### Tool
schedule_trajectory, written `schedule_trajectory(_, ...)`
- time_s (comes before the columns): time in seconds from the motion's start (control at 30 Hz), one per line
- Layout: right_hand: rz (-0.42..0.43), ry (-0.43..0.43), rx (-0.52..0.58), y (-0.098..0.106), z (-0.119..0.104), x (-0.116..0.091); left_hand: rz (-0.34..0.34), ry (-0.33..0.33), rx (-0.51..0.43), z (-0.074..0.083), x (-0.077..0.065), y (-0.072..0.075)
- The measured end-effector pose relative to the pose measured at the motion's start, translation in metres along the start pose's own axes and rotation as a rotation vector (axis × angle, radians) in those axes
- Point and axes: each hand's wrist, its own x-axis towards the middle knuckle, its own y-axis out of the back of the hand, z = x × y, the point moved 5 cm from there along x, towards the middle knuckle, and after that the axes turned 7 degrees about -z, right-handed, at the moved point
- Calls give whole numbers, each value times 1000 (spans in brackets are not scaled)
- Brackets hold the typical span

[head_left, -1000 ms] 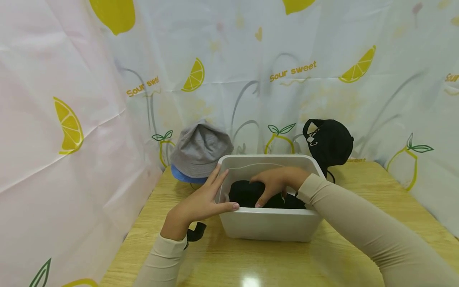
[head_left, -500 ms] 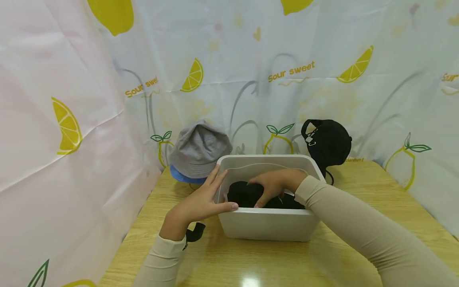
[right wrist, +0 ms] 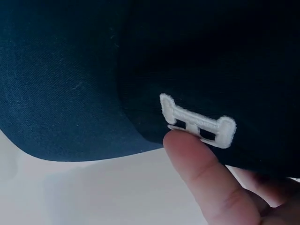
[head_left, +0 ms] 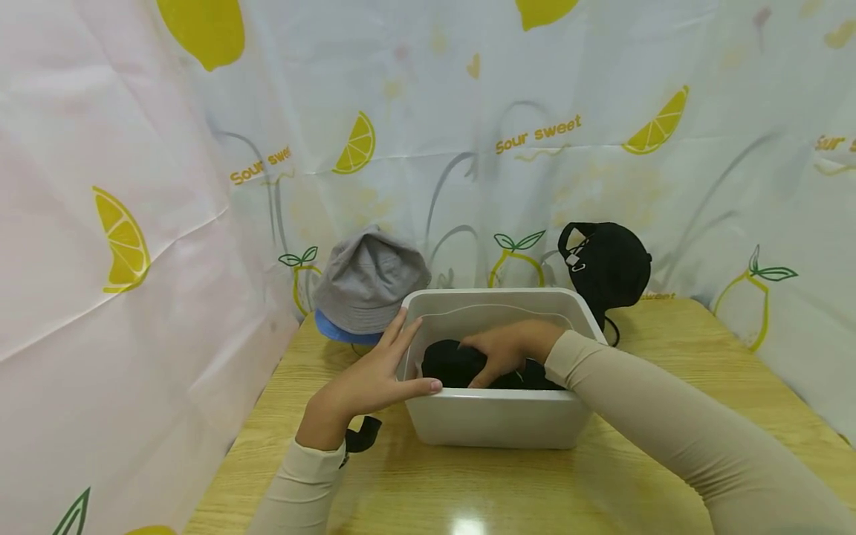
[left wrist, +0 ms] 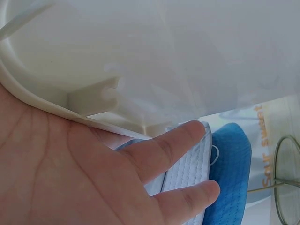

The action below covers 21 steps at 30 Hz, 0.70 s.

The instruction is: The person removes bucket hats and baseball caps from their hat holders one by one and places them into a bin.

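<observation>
My left hand lies against the near left corner of the light grey plastic bin. Its fingers are spread along the left rim and the thumb lies on the front rim. Inside the bin, my right hand grips a dark baseball cap. In the right wrist view a white embroidered letter shows on the cap's front, with one digit touching beside it and another partly hidden by the lower edge. More dark fabric lies under the right wrist.
Behind the bin at left, a grey bucket hat sits over a blue hat on a stand. A black cap hangs on another stand at right. The wooden table meets a lemon-printed curtain.
My right hand has shifted slightly left with the dark cap inside the bin. The left hand keeps its place at the corner. The whole head view has drifted a little.
</observation>
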Motion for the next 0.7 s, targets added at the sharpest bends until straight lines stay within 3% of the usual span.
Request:
schedule_trajectory(0.53, -11, -44, 15, -2, 3, -3, 2, -2, -11, -1, 0, 0)
schedule_trajectory(0.7, 8, -5, -24, 1, 1, -4, 4, -1, -3, -1, 1, 0)
